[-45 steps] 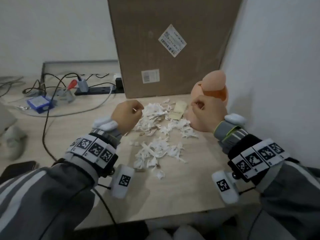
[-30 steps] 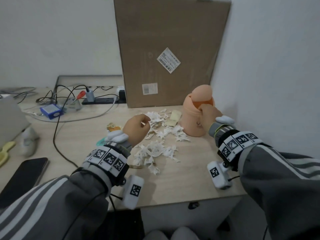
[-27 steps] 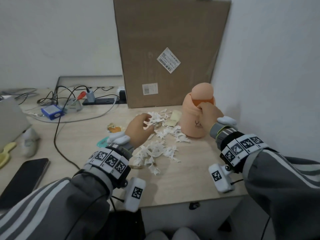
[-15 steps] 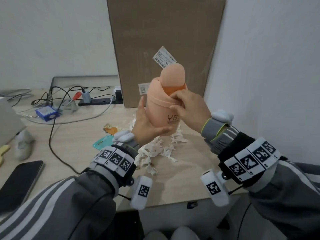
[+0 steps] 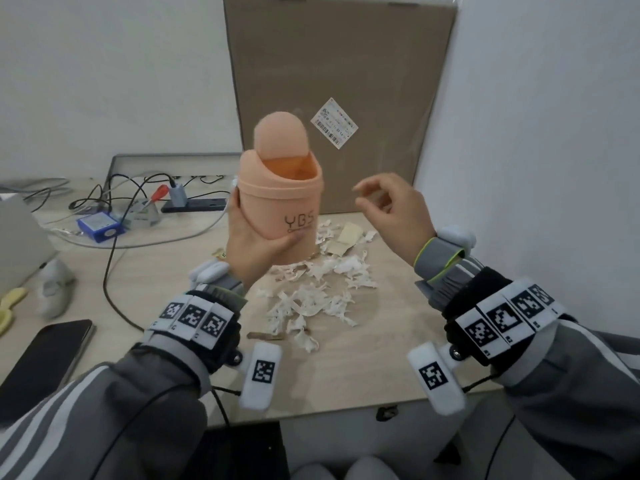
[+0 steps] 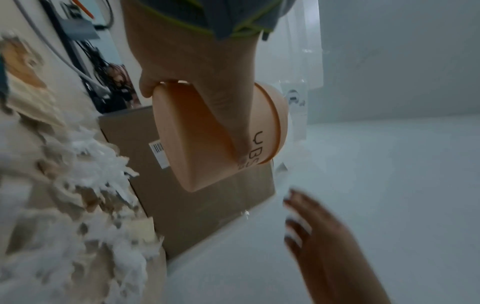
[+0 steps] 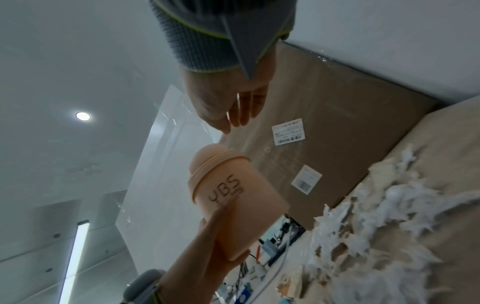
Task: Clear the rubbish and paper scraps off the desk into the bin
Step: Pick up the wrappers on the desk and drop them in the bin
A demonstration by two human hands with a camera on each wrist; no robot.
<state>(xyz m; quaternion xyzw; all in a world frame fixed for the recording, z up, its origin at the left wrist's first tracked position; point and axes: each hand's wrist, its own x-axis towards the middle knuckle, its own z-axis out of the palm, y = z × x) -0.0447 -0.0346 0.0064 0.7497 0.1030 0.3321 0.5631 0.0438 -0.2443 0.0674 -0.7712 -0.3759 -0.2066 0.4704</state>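
1. Left hand [image 5: 254, 247] wraps the peach swing-lid bin [image 5: 282, 206], holding it upright above the surface [image 5: 346, 368] for loading.
2. Right hand [image 5: 394, 216], just beside the bin, hangs loosely spread and empty.
3. Paper scraps [image 5: 311, 299] lie below both hands.

A tall cardboard box [image 5: 339, 98] with two barcode labels leans against the wall at the back of the surface [image 5: 156, 271]. Left of it lie a black power strip [image 5: 194, 205], tangled cables [image 5: 114, 188] and a small blue box [image 5: 99, 226]. A dark phone [image 5: 41, 362] lies near the front left edge.
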